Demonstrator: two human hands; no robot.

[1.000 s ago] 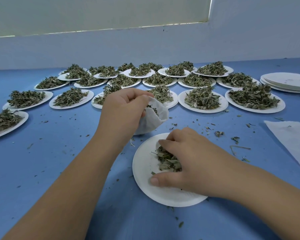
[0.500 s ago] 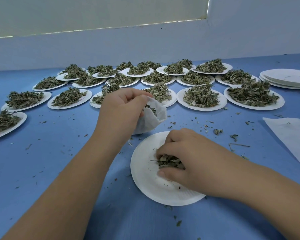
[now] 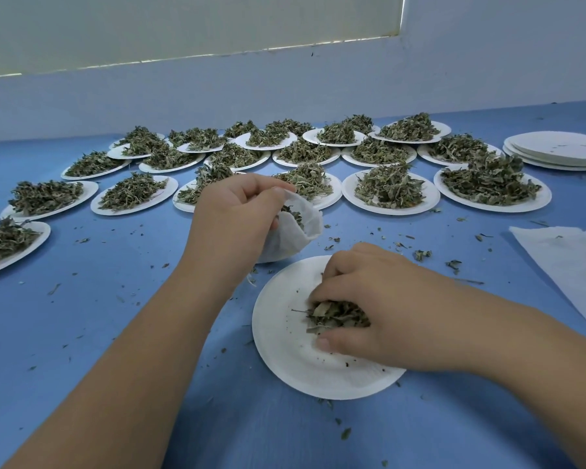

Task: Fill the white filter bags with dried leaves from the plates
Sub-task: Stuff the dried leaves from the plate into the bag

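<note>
**Head view.** The left hand point(image 3: 237, 218) reaches forward from the lower left, with the forearm raised off the blue tabletop point(image 3: 115, 316) and the wrist bent downward. Its grip is closed on the rim of a white filter bag point(image 3: 296, 233): thumb and fingers pinch the near edge, so the mouth gapes toward the right. The bag sits just beyond the near plate point(image 3: 295, 367). A few dark leaves show inside its mouth, but the hand hides most of the bag, so how full it is cannot be told.

The right hand point(image 3: 383, 309) enters from the lower right, palm down over the near plate. Its grip is closed round a clump of dried leaves point(image 3: 335, 318), fingers and thumb curled, with the thumb tip down at the plate's surface. The rest of that plate carries dark crumbs.

Beyond the hands, rows of white plates point(image 3: 389, 191) each hold a heap of dried leaves, reaching back toward the pale wall point(image 3: 285, 89). At far right stands a stack of bare white plates point(image 3: 562, 152). Nearer on that side, a flat white filter bag point(image 3: 569, 265) lies on the tabletop at the frame edge. Leaf fragments point(image 3: 422, 254) are scattered on the tabletop around the near plate.
</note>
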